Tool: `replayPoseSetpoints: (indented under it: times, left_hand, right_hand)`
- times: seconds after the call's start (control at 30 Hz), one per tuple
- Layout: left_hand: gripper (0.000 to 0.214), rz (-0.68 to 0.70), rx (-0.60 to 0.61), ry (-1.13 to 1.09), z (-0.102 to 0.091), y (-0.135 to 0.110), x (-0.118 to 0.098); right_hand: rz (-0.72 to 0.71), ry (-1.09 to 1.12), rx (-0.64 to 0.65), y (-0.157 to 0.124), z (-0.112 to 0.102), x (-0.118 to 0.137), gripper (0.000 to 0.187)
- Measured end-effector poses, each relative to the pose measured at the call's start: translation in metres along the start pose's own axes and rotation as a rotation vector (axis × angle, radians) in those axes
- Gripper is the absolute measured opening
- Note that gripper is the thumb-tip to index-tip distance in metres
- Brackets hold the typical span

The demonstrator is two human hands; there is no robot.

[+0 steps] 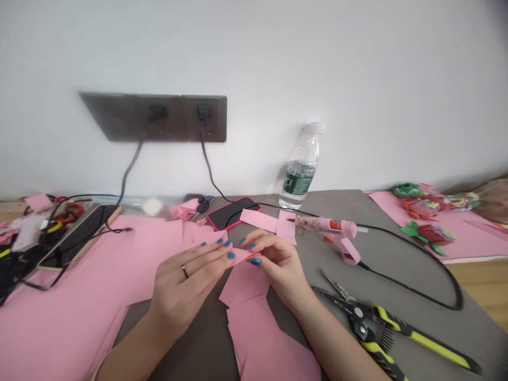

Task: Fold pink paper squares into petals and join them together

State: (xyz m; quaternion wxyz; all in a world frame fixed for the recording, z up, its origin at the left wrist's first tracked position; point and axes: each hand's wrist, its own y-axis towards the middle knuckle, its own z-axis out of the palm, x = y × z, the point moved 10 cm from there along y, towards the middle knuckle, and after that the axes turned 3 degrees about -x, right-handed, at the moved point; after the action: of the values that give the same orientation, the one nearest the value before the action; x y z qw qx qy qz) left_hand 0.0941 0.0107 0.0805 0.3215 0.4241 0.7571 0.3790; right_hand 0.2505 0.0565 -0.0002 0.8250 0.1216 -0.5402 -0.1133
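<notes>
Between my two hands is a small folded piece of pink paper (pixel 238 256). My left hand (pixel 186 278) lies along its left side, fingers together and pressed on the paper. My right hand (pixel 280 263) pinches the right end between thumb and fingers. Below my hands, a loose stack of cut pink paper pieces (pixel 257 328) lies on the grey table mat (pixel 186 349). Larger pink sheets (pixel 75 307) spread out to the left of my left hand. A pink glue gun (pixel 337 233) rests on the mat to the right of my right hand.
Yellow-and-black pliers (pixel 365 317) lie open near my right forearm. A water bottle (pixel 300 169) stands by the wall. Behind my hands is a phone (pixel 228 214) with a pink edge. Paper flowers (pixel 431 235) lie at the right; cables run from the wall socket (pixel 170 119).
</notes>
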Motion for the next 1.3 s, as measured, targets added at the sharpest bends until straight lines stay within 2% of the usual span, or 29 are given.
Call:
replayPoseSetpoints:
  times: [0.3, 0.47, 0.57, 0.63, 0.7, 0.87, 1.0, 1.17, 1.3]
  left_hand:
    - [0.008, -0.092, 0.002, -0.062, 0.001, 0.007, 0.005]
    - [0.004, -0.083, 0.033, -0.064, 0.006, 0.005, 0.008]
    - [0.007, -0.086, 0.066, -0.086, 0.012, 0.004, 0.008]
    - [0.011, -0.075, 0.090, -0.114, 0.014, 0.004, 0.006]
    - [0.014, -0.061, 0.087, -0.122, 0.013, 0.004, 0.004]
    - [0.021, -0.066, 0.014, -0.023, 0.004, 0.004, 0.004]
    - [0.021, 0.000, 0.057, 0.006, 0.013, 0.002, -0.005]
    - [0.026, -0.017, 0.172, -0.067, 0.028, 0.000, -0.008]
    - [0.036, -0.219, 0.193, -0.329, 0.027, -0.002, 0.007]
  right_hand:
    - [-0.043, -0.022, 0.029, -0.002, 0.003, 0.009, 0.005]
    - [-0.035, -0.031, 0.006, 0.000, -0.001, 0.009, 0.003]
    - [-0.025, -0.039, -0.035, 0.001, -0.005, 0.008, 0.003]
    - [-0.016, -0.025, -0.019, 0.001, -0.002, 0.007, 0.004]
    - [0.016, 0.004, 0.013, 0.000, 0.002, 0.003, 0.004]
    - [0.218, 0.163, 0.087, -0.006, 0.015, -0.018, 0.026]
    - [0.283, 0.084, 0.192, -0.011, 0.029, -0.024, 0.031]
    - [0.204, -0.016, 0.016, -0.005, 0.011, -0.017, 0.024]
    - [0.175, -0.092, -0.120, -0.002, -0.007, -0.016, 0.025]
